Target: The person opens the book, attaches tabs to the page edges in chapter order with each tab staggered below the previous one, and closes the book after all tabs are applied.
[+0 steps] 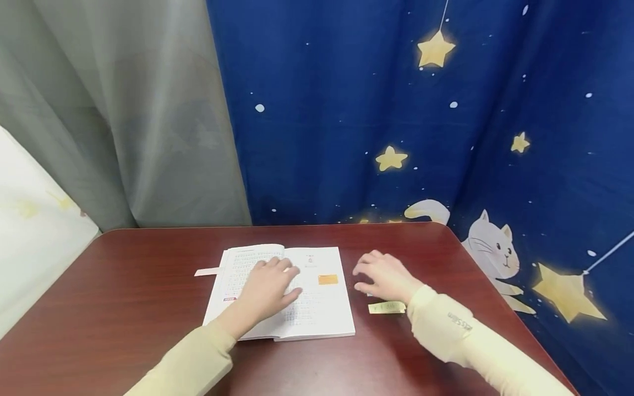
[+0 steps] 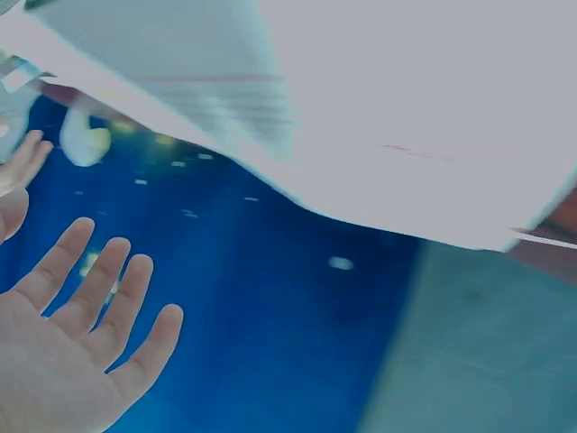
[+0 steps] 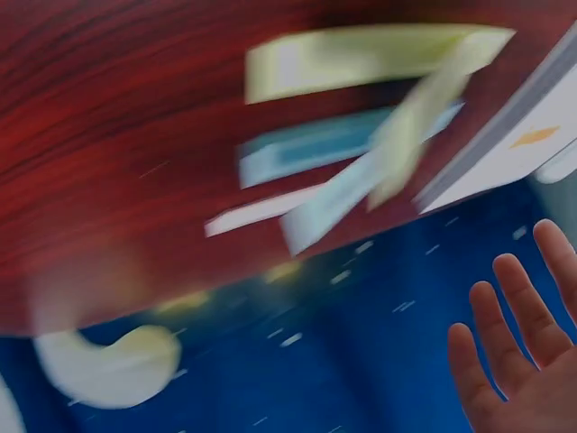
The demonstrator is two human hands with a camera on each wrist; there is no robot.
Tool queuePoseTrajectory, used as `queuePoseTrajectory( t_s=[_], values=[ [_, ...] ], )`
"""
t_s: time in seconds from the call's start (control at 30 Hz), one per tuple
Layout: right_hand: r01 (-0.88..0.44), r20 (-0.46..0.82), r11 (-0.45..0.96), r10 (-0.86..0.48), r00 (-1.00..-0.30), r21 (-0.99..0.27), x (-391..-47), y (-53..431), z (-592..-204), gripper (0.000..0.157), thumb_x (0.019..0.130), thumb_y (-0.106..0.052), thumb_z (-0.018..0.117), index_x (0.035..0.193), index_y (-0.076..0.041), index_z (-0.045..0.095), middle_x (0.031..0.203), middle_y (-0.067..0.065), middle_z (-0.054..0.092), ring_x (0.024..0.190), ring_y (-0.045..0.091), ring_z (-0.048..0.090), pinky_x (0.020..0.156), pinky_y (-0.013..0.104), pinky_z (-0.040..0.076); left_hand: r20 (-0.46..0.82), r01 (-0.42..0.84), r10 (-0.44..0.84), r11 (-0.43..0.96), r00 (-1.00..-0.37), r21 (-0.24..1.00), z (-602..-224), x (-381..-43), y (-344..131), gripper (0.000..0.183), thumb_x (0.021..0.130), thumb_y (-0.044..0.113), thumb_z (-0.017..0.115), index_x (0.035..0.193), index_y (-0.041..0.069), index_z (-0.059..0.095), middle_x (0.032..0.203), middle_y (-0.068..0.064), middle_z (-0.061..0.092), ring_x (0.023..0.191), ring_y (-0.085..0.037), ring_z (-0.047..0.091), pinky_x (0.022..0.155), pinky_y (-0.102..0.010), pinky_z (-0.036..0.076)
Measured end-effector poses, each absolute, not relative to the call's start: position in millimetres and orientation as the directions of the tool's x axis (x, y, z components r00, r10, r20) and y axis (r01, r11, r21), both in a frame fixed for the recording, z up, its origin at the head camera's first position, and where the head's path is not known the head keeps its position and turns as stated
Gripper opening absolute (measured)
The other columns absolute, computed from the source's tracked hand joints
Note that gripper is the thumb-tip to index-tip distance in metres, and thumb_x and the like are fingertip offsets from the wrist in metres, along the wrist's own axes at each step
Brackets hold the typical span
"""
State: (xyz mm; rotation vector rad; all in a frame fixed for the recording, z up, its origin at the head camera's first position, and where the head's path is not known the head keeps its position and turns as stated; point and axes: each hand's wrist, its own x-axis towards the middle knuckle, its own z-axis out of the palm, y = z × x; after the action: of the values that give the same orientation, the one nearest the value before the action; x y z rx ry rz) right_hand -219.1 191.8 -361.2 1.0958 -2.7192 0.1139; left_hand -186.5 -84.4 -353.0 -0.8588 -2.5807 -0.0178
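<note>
An open book (image 1: 312,313) with printed pages lies on the table. Above its left page and the fold is my left hand (image 1: 269,286), fingers spread and loosely bent, holding nothing; whether it touches the paper I cannot tell. In the left wrist view that hand (image 2: 81,343) shows an empty palm beside the white pages (image 2: 379,108). My right hand (image 1: 386,276) is just right of the book, its fingers loosely bent and empty. Near it lies a yellow paper strip (image 1: 386,307). The right wrist view, blurred, shows blue (image 3: 311,144) and pinkish (image 3: 261,212) strips too, some overlapping.
An orange sticky note (image 1: 328,279) is on the right page. A pale strip (image 1: 205,271) sticks out past the book's left edge. The dark red table (image 1: 124,286) ends at a grey curtain (image 1: 168,137) and a blue starry curtain (image 1: 337,110).
</note>
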Motion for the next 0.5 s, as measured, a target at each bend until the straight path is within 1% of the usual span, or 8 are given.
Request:
queuePoseTrajectory(
  t_s=[0.1,0.2,0.4,0.5],
  values=[
    [-0.636,0.204,0.772,-0.625,-0.753,0.018,-222.8,215.1,-358.6,0.025,0.074,-0.032,0.067,0.093,-0.015,0.067,0.093,-0.001,0.057,0.088,0.018,0.048,0.070,0.036,0.042,0.382,0.604,0.602,0.786,-0.701,-0.131,-346.4,-193.3,-53.2,0.032,0.076,0.039,0.061,0.095,0.014,0.064,0.090,-0.002,0.056,0.083,-0.021,0.052,0.068,-0.040,0.041],
    [-0.595,0.169,0.803,-0.591,-0.789,0.031,-225.0,232.7,-359.4,0.024,0.073,-0.030,0.068,0.091,-0.015,0.067,0.092,-0.001,0.056,0.087,0.019,0.048,0.069,0.037,0.042,0.363,0.617,0.620,0.775,-0.696,-0.141,-347.1,-200.7,-24.5,0.029,0.075,0.039,0.062,0.093,0.017,0.064,0.088,-0.001,0.055,0.083,-0.020,0.051,0.069,-0.039,0.040],
    [-0.544,0.101,0.839,-0.544,-0.833,0.029,-225.8,253.1,-369.0,0.021,0.072,-0.031,0.069,0.086,-0.015,0.067,0.087,-0.001,0.055,0.082,0.019,0.047,0.066,0.036,0.041,0.263,0.625,0.631,0.772,-0.730,-0.119,-362.2,-212.8,22.7,0.027,0.076,0.040,0.061,0.094,0.020,0.066,0.086,0.001,0.053,0.079,-0.017,0.048,0.064,-0.034,0.039],
    [-0.526,0.086,0.850,-0.525,-0.847,0.013,-226.1,258.3,-375.0,0.021,0.072,-0.031,0.069,0.085,-0.015,0.067,0.085,-0.002,0.054,0.081,0.019,0.046,0.066,0.037,0.041,0.214,0.619,0.626,0.778,-0.750,-0.106,-371.2,-217.5,40.1,0.027,0.077,0.039,0.061,0.094,0.020,0.066,0.087,0.000,0.053,0.080,-0.017,0.048,0.065,-0.035,0.039]
  ],
)
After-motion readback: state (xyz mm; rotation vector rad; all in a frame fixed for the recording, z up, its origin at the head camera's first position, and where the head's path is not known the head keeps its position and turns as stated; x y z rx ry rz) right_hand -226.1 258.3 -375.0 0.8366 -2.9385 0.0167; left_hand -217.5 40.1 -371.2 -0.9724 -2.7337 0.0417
